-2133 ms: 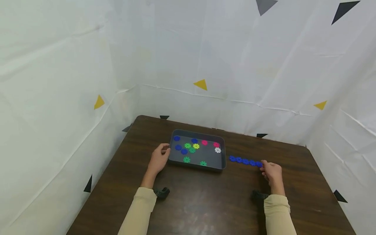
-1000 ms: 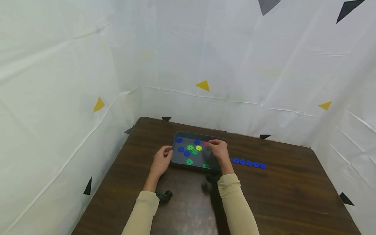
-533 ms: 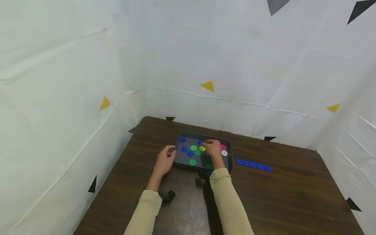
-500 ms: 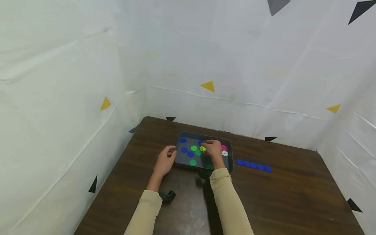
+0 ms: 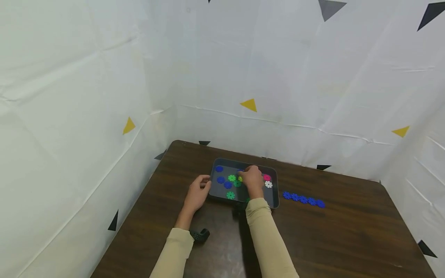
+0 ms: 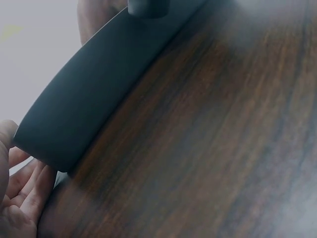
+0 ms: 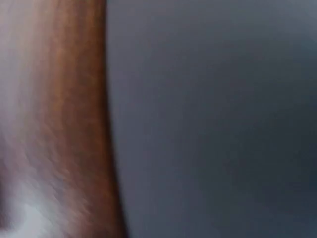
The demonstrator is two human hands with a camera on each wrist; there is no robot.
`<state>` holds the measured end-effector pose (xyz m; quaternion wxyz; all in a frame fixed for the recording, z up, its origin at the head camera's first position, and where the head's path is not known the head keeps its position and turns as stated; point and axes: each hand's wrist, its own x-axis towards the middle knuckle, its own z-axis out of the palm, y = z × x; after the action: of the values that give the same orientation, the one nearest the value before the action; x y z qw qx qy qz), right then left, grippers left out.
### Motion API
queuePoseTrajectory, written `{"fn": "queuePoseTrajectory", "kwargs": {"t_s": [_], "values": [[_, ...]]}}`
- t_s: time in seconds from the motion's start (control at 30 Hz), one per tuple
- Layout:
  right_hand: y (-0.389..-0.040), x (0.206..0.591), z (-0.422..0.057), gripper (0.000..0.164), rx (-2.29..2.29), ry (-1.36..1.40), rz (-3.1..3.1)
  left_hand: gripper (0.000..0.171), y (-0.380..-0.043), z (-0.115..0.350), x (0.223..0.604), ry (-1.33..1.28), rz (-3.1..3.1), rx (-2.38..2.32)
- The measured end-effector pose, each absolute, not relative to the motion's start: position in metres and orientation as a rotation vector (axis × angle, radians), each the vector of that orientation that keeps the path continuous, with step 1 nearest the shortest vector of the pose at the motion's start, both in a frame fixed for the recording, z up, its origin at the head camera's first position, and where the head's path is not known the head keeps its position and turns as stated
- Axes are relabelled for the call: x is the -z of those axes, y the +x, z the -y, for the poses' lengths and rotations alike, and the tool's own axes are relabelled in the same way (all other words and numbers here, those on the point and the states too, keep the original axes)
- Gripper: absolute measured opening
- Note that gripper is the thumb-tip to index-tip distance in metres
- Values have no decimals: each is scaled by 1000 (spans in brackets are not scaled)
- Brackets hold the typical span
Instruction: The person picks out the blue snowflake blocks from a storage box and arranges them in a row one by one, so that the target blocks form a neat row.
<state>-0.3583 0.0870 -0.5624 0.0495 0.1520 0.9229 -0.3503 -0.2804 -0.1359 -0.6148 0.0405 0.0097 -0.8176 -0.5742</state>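
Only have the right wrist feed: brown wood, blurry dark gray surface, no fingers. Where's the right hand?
Observer: Head view: right hand is over the tray, fingertips by the yellow piece.

Operator: Copy. And the other hand?

Observer: Left hand is touching the tray's left end.

Operator: Any pieces outside the tray?

Observer: Yes, five blue pieces in a row on the table, to the right of the tray.
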Motion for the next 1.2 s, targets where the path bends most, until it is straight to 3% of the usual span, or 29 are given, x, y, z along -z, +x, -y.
{"fn": "queuePoseTrajectory", "kwargs": {"t_s": [0.57,1.2], "values": [[-363,563,-79,40,1068,470,-2794,37,-283,136,614,23,2504,1744],[-360,562,-90,19,1065,399,-2878,36,-280,135,617,17,2500,1740]]}}
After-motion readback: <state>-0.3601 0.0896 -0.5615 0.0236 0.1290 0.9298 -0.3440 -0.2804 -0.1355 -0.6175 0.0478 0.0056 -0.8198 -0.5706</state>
